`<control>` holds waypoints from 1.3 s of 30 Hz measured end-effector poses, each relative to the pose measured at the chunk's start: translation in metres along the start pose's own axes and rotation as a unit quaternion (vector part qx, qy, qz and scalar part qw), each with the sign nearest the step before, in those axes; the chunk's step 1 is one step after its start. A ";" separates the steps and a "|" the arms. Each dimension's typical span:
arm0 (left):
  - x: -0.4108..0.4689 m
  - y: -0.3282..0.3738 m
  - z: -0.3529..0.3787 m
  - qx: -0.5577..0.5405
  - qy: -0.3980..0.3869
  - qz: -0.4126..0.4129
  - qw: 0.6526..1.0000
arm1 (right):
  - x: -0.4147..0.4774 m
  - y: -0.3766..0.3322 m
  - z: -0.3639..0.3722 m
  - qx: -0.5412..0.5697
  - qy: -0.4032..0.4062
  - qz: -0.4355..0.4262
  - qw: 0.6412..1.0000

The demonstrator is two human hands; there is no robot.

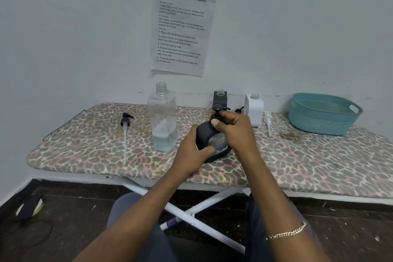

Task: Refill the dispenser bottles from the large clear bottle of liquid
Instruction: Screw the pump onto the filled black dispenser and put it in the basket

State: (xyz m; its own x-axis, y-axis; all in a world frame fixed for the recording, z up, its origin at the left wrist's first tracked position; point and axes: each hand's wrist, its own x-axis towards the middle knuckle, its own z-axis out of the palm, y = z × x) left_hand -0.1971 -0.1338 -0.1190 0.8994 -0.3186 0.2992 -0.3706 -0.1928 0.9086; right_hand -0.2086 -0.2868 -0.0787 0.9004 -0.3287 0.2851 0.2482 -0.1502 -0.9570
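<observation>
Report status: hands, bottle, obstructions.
Left hand grips black dispenser bottle, tilted; right hand grips its pump. Large clear bottle uncapped, upright, just left of it. Nothing between them.

Held by left hand [192, 147] and right hand [234, 127]: black dispenser bottle [204, 134], matt plastic, clear ribbed panel. Left of left hand: large clear bottle [162, 117], glossy transparent plastic. Under hands: cloth cover [95, 151], printed, matt. Beyond right hand: white bottle [254, 110], smooth plastic. Far right of right hand: basket [325, 121], perforated teal plastic.
</observation>
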 end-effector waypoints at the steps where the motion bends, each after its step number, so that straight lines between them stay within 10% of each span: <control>1: 0.000 0.000 0.000 -0.001 0.000 0.001 1.000 | -0.002 0.000 0.003 -0.004 0.017 0.002 1.000; 15: 0.001 -0.004 0.001 -0.021 0.006 0.014 1.000 | -0.025 -0.004 0.046 -0.047 0.204 -0.004 0.978; 29: 0.002 -0.006 0.001 0.003 -0.006 0.013 1.000 | -0.005 -0.019 -0.009 -0.105 -0.049 -0.003 0.993; 39: -0.006 -0.003 0.012 0.093 0.031 0.022 0.995 | -0.029 -0.029 -0.003 -0.165 -0.003 -0.049 0.985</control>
State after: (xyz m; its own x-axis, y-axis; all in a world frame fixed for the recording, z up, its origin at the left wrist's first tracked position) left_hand -0.2039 -0.1420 -0.1271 0.8919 -0.2732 0.3603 -0.4412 -0.3510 0.8260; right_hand -0.2427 -0.2758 -0.0594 0.8802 -0.2915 0.3746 0.2056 -0.4773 -0.8544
